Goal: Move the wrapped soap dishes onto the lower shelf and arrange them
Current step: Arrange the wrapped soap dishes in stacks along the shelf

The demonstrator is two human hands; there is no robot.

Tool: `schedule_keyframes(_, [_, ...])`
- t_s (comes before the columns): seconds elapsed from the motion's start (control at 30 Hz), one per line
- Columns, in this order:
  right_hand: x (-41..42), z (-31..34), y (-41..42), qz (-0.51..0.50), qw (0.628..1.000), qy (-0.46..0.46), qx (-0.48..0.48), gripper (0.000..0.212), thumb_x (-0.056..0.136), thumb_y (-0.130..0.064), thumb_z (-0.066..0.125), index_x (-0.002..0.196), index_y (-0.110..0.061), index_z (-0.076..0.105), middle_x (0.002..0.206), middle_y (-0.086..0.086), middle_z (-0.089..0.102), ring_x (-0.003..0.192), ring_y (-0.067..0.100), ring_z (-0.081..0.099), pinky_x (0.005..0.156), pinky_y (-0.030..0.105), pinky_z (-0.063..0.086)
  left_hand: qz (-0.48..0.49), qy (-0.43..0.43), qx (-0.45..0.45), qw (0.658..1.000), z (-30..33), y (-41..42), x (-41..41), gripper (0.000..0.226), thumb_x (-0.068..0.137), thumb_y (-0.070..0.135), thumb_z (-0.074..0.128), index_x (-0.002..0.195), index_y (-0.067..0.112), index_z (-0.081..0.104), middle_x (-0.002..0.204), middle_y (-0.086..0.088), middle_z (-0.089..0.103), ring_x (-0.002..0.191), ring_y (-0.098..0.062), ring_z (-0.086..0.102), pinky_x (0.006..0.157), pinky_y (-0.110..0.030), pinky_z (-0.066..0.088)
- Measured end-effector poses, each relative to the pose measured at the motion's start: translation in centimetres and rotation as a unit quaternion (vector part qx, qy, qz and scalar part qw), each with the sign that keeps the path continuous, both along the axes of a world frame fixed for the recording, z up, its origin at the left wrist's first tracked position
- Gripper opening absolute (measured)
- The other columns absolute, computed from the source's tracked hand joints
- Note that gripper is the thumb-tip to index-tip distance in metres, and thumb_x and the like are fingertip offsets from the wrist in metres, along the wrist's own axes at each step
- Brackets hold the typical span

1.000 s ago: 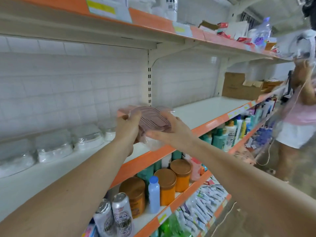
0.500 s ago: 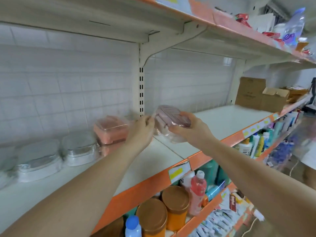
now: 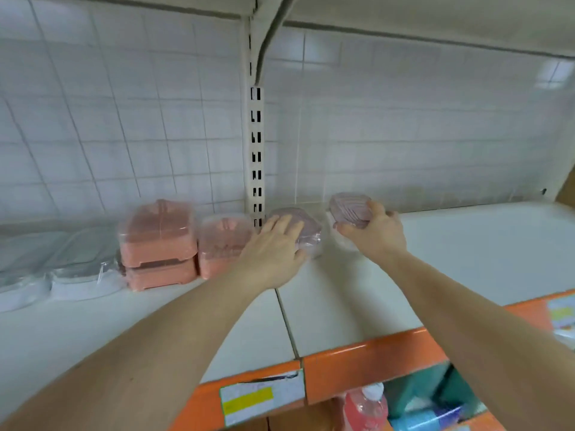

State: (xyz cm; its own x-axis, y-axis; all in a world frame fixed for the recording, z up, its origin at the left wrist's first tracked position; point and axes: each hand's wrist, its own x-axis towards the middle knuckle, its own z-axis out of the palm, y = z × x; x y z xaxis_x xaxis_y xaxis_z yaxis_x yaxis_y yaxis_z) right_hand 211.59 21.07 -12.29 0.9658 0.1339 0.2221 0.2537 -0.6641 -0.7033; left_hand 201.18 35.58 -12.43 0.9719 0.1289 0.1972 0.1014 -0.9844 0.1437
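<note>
Two mauve soap dishes in clear wrap are at the back of the white shelf (image 3: 342, 306). One mauve dish (image 3: 306, 227) sits on the shelf by the slotted upright, and my left hand (image 3: 273, 250) lies on top of it with fingers spread. My right hand (image 3: 371, 233) grips the second mauve dish (image 3: 348, 209) from the side, tilted and just above the shelf. To the left stand wrapped salmon-pink soap dishes: a stack of two (image 3: 157, 244) and a single one (image 3: 222, 244).
Wrapped white and grey dishes (image 3: 77, 269) line the shelf's far left. A tiled wall and the slotted upright (image 3: 256, 157) close the back. The orange shelf lip (image 3: 357, 365) carries price labels. Bottles (image 3: 364, 409) stand on the shelf below. A cardboard box edge shows at far right.
Both hands have moved forward to the back of the shelf. The dishes held together before are now apart: one is set down under my left hand, the other stays in my right.
</note>
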Motion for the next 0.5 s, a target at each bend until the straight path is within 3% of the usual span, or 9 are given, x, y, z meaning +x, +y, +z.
schedule_keyframes(0.1, [2.6,-0.6,0.2,0.036,0.999,0.006,-0.028,0.072,0.08,-0.048,0.064,0.139,-0.019,0.035,0.134,0.013,0.035,0.128,0.03,0.036,0.104,0.041,0.036,0.029,0.027,0.021,0.999,-0.8,-0.7,1.3,0.054,0.099,0.032,0.031,0.148,0.016,0.014,0.155,-0.001,0.013,0.142,-0.018,0.009,0.112,-0.033,0.014])
schedule_keyframes(0.23, [4.0,-1.7,0.8,0.129,0.986,0.059,-0.086,0.062,0.087,-0.061,0.043,0.138,-0.024,0.039,0.137,0.012,0.035,0.129,0.033,0.035,0.106,0.042,0.033,0.043,0.017,0.014,0.999,-1.5,-1.1,1.6,0.055,0.098,0.03,0.034,0.147,0.015,0.015,0.154,0.001,0.015,0.141,-0.015,0.012,0.11,-0.028,0.013])
schedule_keyframes(0.37, [4.0,-1.5,0.5,0.122,0.983,0.059,-0.121,0.084,0.067,-0.073,0.014,0.132,-0.027,0.042,0.141,0.012,0.039,0.126,0.032,0.035,0.103,0.045,0.033,0.058,0.007,-0.007,0.998,-1.4,-1.7,1.2,0.055,0.098,0.03,0.037,0.147,0.017,0.017,0.153,0.001,0.017,0.141,-0.015,0.015,0.109,-0.028,0.015])
schedule_keyframes(0.43, [3.2,-0.6,0.2,0.112,0.985,0.044,-0.123,0.07,0.084,-0.067,0.022,0.141,-0.029,0.035,0.152,0.012,0.023,0.136,0.03,0.026,0.107,0.045,0.025,0.061,-0.002,-0.018,0.998,-1.4,-2.0,0.5,0.054,0.097,0.03,0.038,0.147,0.018,0.02,0.152,0.001,0.019,0.139,-0.016,0.018,0.11,-0.03,0.017])
schedule_keyframes(0.5, [2.1,0.3,0.3,0.116,0.987,-0.013,-0.109,0.056,0.096,-0.05,0.034,0.144,-0.022,0.034,0.153,0.013,0.021,0.139,0.028,0.024,0.109,0.044,0.023,0.068,-0.012,-0.027,0.997,-1.1,-1.9,-0.8,0.053,0.097,0.03,0.039,0.146,0.018,0.023,0.15,0.001,0.022,0.138,-0.017,0.022,0.11,-0.031,0.018])
